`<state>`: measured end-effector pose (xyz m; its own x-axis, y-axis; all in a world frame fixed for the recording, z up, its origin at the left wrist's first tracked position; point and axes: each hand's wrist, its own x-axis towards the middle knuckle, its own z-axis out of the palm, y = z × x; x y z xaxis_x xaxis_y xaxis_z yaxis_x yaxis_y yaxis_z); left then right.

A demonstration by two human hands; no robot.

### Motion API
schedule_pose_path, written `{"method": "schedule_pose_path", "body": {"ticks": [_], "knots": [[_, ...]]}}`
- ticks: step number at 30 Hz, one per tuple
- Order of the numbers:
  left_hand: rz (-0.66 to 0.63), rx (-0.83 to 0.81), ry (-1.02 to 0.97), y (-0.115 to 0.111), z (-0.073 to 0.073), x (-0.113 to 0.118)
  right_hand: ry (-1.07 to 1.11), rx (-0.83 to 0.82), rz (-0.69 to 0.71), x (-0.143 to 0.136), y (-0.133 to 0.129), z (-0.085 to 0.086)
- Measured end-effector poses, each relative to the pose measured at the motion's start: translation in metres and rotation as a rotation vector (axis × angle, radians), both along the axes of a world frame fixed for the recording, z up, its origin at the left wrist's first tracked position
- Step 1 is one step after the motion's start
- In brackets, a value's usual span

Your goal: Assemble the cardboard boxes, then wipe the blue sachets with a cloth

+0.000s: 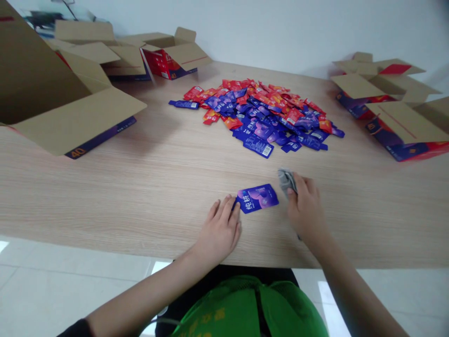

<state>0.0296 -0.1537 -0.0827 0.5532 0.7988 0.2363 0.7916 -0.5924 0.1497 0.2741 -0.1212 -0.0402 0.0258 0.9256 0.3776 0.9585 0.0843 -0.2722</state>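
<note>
A blue and purple pouch (pixel 258 198) lies flat on the wooden table. The fingertips of my left hand (pixel 220 229) rest on its narrow left end, with the fingers stretched out and nothing gripped. To the right of the pouch, my right hand (pixel 307 208) is closed on a crumpled grey cloth (pixel 287 181), which is apart from the pouch. Farther back is a heap of red and blue pouches (pixel 259 110), overlapping one another.
Open cardboard boxes stand on both sides: a large one (pixel 84 117) at the left, others (pixel 168 58) behind it, and more (pixel 403 126) at the right. The table's front edge (pixel 140 250) runs close to my body. A pale wall rises behind.
</note>
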Motion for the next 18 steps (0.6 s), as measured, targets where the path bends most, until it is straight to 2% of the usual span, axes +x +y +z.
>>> {"method": "schedule_pose_path", "body": {"ticks": [3,8,13,18], "knots": [[-0.007,0.045,0.012,0.001,-0.002,-0.001,-0.058,-0.036,0.11,-0.035,-0.002,0.003],[-0.003,0.087,0.014,0.0,-0.004,0.0,-0.155,-0.15,0.214,-0.083,-0.004,-0.013],[-0.002,0.104,0.021,0.0,-0.004,0.0,-0.193,-0.252,0.256,-0.086,-0.004,-0.021],[-0.005,0.11,0.043,0.001,-0.004,-0.001,-0.186,-0.248,0.23,-0.081,-0.005,-0.023]]}}
